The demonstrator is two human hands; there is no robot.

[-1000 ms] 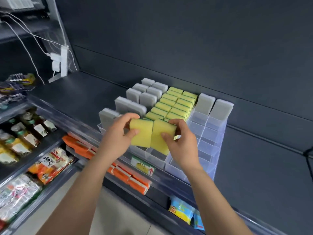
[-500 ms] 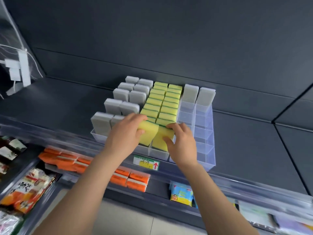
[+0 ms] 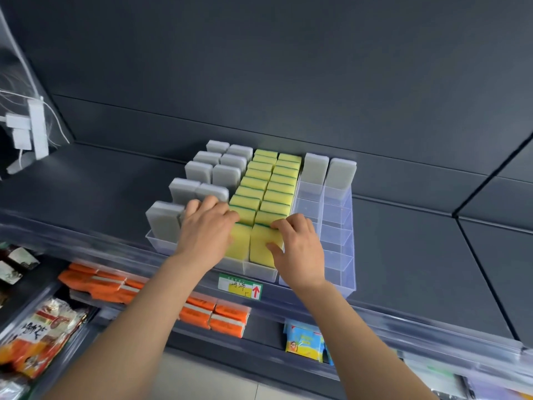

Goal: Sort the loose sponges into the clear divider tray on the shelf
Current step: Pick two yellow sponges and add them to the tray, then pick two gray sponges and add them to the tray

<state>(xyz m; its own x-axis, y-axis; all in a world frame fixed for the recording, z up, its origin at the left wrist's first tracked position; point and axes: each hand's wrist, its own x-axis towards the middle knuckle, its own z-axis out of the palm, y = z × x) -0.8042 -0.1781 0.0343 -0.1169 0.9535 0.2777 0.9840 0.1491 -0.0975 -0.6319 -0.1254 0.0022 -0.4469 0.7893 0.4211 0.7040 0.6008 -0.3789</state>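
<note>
Left hand [image 3: 206, 229], right hand [image 3: 298, 249], gripping side-by-side yellow sponges [image 3: 261, 243] in tray [image 3: 339, 269]

One view only, head-worn. We look forward and steeply down onto the dark shelf [image 3: 418, 255] from just in front of its edge. Close range: our forearms enter from the bottom, and the left hand [image 3: 206, 229] and right hand [image 3: 300, 249] meet mid-frame on the yellow sponges [image 3: 262, 243] in the clear divider tray [image 3: 343, 272]. A lower shelf [image 3: 259, 327] shows beneath.

The divider tray [image 3: 339, 272] is clear, glossy plastic. The yellow sponges [image 3: 261, 243] look matt and porous. The dark shelf [image 3: 418, 255] looks smooth and matt.
</note>
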